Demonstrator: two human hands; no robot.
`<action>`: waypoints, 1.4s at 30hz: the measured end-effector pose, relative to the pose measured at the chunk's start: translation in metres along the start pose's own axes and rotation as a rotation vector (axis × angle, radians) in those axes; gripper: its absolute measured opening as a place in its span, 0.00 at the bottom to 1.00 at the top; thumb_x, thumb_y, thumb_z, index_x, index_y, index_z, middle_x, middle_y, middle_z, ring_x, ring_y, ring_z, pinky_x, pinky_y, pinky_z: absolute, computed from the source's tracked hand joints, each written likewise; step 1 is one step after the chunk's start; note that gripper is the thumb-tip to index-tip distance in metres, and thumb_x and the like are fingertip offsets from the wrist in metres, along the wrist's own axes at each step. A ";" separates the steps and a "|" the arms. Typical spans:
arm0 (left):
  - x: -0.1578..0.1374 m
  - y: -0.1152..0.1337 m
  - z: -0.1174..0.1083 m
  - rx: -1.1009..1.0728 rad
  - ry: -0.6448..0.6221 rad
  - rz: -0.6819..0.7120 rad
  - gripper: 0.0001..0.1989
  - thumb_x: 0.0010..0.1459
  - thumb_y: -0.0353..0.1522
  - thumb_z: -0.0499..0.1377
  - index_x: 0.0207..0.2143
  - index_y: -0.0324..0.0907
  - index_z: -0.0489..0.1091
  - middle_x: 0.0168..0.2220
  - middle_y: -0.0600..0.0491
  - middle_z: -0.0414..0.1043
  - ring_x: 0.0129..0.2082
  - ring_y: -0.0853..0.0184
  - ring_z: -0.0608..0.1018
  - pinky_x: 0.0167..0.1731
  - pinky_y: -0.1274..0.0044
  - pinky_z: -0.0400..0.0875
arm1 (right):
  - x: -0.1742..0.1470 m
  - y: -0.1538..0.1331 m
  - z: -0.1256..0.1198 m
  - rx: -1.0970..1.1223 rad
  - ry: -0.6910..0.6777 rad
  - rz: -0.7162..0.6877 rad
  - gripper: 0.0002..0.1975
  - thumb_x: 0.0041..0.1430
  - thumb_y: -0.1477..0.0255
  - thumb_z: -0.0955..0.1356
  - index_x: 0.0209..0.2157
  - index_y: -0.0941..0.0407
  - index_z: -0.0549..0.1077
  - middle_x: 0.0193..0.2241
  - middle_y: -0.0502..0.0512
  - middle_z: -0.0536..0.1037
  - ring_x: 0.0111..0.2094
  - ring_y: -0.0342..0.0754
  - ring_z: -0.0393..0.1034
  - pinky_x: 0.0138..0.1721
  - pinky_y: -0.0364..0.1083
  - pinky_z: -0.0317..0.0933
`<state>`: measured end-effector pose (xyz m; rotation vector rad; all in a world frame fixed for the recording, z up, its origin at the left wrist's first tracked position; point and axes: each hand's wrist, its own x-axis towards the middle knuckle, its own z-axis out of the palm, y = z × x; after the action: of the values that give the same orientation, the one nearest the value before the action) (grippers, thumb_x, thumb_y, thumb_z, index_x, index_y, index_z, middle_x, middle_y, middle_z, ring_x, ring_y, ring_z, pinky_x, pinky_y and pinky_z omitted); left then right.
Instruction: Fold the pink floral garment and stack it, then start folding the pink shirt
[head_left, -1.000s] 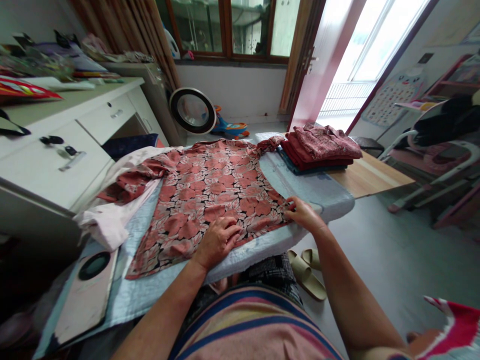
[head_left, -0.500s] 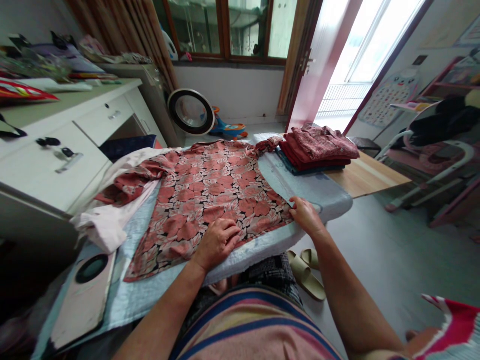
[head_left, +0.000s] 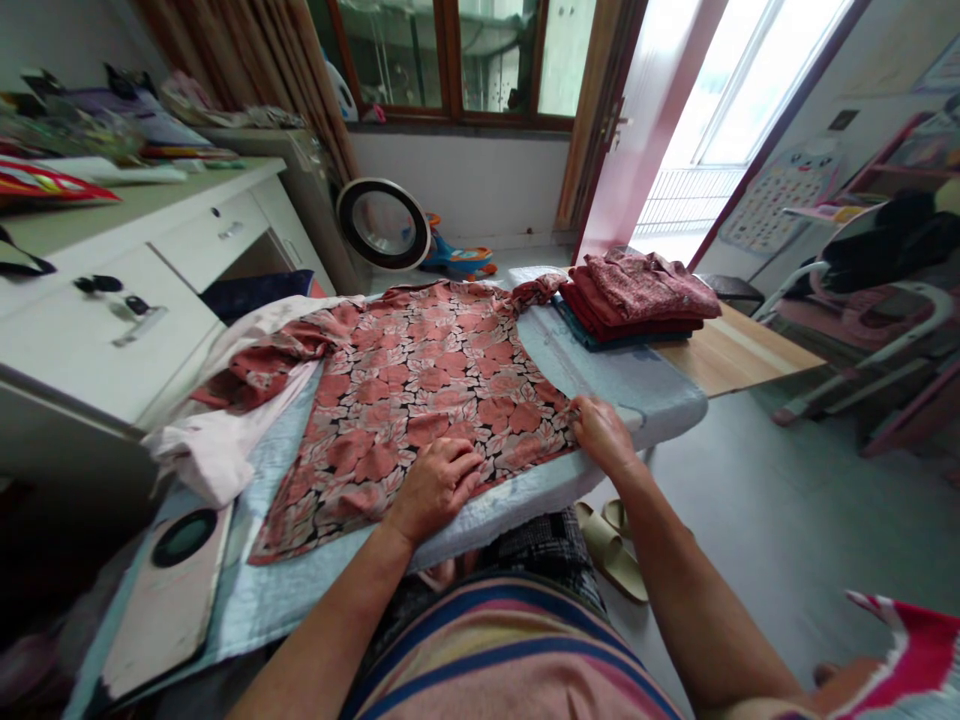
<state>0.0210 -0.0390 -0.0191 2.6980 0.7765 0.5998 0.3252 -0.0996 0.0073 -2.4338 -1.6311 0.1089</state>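
Note:
A red, grey and black floral shirt (head_left: pixel 420 375) lies spread on a light blue padded board (head_left: pixel 607 375), its hem toward me and its sleeves at the far side. My left hand (head_left: pixel 439 485) rests palm down on the cloth near the middle of the hem, fingers laid out. At the right end of the hem, my right hand (head_left: pixel 598 432) pinches the shirt's side edge between thumb and fingers. Part of that corner is hidden beneath the fingers. Under the left sleeve is a white garment (head_left: pixel 214 455), bunched at the board's left side.
Folded clothes (head_left: pixel 637 295) are stacked at the board's far right, beside a wooden panel (head_left: pixel 739 350). A flat case with a dark round spot (head_left: pixel 165 600) lies at the near left. White drawers (head_left: pixel 112 320) flank the left side; slippers (head_left: pixel 611 550) lie on the floor.
My right hand has shifted slightly left, drawing the shirt's right edge inward with small folds by the fingers. My left hand stays in place.

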 end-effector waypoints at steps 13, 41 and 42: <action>0.000 0.000 0.002 0.011 0.003 -0.009 0.12 0.65 0.35 0.56 0.48 0.47 0.74 0.52 0.50 0.73 0.54 0.60 0.71 0.57 0.63 0.64 | -0.015 -0.032 0.011 0.140 -0.136 -0.332 0.06 0.59 0.77 0.66 0.33 0.56 0.75 0.34 0.54 0.75 0.38 0.47 0.68 0.40 0.42 0.56; -0.007 -0.007 -0.007 0.068 0.028 -0.150 0.12 0.66 0.33 0.55 0.48 0.44 0.73 0.52 0.49 0.73 0.53 0.60 0.72 0.56 0.68 0.67 | 0.030 -0.128 0.070 0.254 0.103 -0.711 0.12 0.64 0.70 0.63 0.45 0.55 0.74 0.48 0.60 0.75 0.49 0.55 0.66 0.52 0.51 0.58; -0.011 -0.011 -0.010 0.093 0.019 -0.174 0.12 0.65 0.33 0.56 0.49 0.44 0.72 0.52 0.49 0.72 0.53 0.60 0.72 0.56 0.67 0.67 | 0.029 -0.127 0.074 0.237 0.107 -0.715 0.12 0.65 0.69 0.63 0.46 0.55 0.75 0.48 0.60 0.75 0.50 0.56 0.66 0.52 0.52 0.58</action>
<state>0.0036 -0.0346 -0.0180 2.6724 1.0555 0.5614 0.2080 -0.0162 -0.0364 -1.5463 -2.1735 0.0513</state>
